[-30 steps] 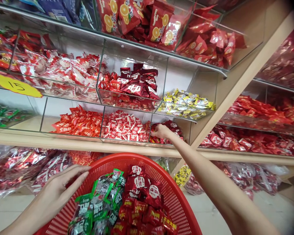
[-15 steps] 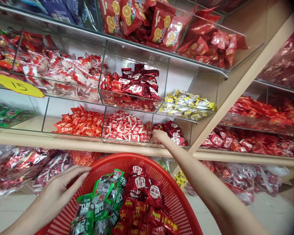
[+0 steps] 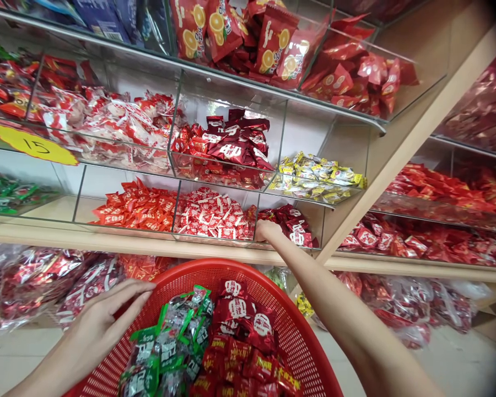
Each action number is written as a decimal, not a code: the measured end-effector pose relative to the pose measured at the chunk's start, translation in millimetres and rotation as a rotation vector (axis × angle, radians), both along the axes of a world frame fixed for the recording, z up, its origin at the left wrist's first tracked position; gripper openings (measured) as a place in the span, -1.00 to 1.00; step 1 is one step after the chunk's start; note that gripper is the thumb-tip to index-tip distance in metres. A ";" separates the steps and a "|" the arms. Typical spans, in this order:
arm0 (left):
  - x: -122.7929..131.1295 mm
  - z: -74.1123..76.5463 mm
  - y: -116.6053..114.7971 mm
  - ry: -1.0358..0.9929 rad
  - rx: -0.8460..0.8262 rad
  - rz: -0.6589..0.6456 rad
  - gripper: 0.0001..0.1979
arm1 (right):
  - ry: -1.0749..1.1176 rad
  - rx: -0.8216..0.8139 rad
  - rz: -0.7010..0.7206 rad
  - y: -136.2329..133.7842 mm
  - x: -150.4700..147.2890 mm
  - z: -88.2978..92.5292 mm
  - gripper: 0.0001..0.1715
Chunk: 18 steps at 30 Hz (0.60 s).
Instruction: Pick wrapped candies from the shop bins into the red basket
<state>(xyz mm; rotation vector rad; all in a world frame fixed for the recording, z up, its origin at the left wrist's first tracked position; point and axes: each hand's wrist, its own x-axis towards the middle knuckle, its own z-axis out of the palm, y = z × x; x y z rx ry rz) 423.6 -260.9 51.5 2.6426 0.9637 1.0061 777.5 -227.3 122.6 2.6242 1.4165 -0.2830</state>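
Note:
A red plastic basket [image 3: 310,331] holds green-and-clear wrapped candies [image 3: 171,336] on its left side and dark red packets [image 3: 242,314] on its right. My left hand [image 3: 111,314] grips the basket's left rim, fingers along the outside and thumb on the inner side. My right hand [image 3: 268,230] reaches over the front panel of the lowest shelf's right-hand compartment, at the left edge of dark red wrapped candies [image 3: 295,223]. Its fingertips are hidden, so what they hold, if anything, does not show.
Clear dividers and front panels split the shelves; a wooden upright [image 3: 400,132] slants at right. Red-and-white candies [image 3: 215,215] lie left of my right hand, yellow-and-white ones [image 3: 318,173] above. A yellow price tag [image 3: 33,143] hangs at left. Bagged candies [image 3: 45,281] sit below the shelf.
My right hand has barely moved and stays in the same compartment. The view has shifted very slightly; my left hand and the basket hold their places.

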 end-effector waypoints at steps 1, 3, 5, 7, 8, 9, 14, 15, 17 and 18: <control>-0.2 -0.2 0.0 -0.003 0.007 -0.001 -0.74 | 0.007 -0.009 -0.003 0.5 0.7 -0.2 -0.47; -0.5 -0.6 0.1 -0.008 0.012 -0.005 -0.74 | 0.021 -0.024 -0.007 1.2 2.1 -0.5 -0.52; -0.8 -1.1 0.0 -0.010 0.007 -0.005 -0.74 | 0.031 -0.038 -0.011 1.8 3.7 -0.2 -0.56; -1.2 -1.8 0.1 -0.007 0.001 0.001 -0.74 | 0.046 -0.051 -0.012 2.3 6.3 1.4 -0.63; -1.3 -2.2 0.1 -0.007 -0.003 0.005 -0.74 | 0.052 -0.057 -0.014 2.4 8.3 2.9 -0.67; -1.5 -2.7 0.2 -0.007 -0.007 0.006 -0.74 | 0.055 -0.060 -0.016 2.3 10.8 4.9 -0.70; -3.0 -5.7 1.0 0.005 -0.044 -0.007 -0.75 | -0.058 0.005 -0.063 -1.4 23.6 15.9 -0.38; -3.4 -6.3 1.1 0.008 -0.049 -0.008 -0.75 | -0.085 0.021 -0.072 -2.5 24.6 16.3 -0.30; -3.9 -6.9 0.9 0.011 -0.056 -0.006 -0.74 | -0.113 0.030 -0.082 -4.0 24.4 14.5 -0.25; -4.0 -6.9 0.5 0.010 -0.057 -0.005 -0.74 | -0.117 0.023 -0.084 -4.3 23.3 12.6 -0.28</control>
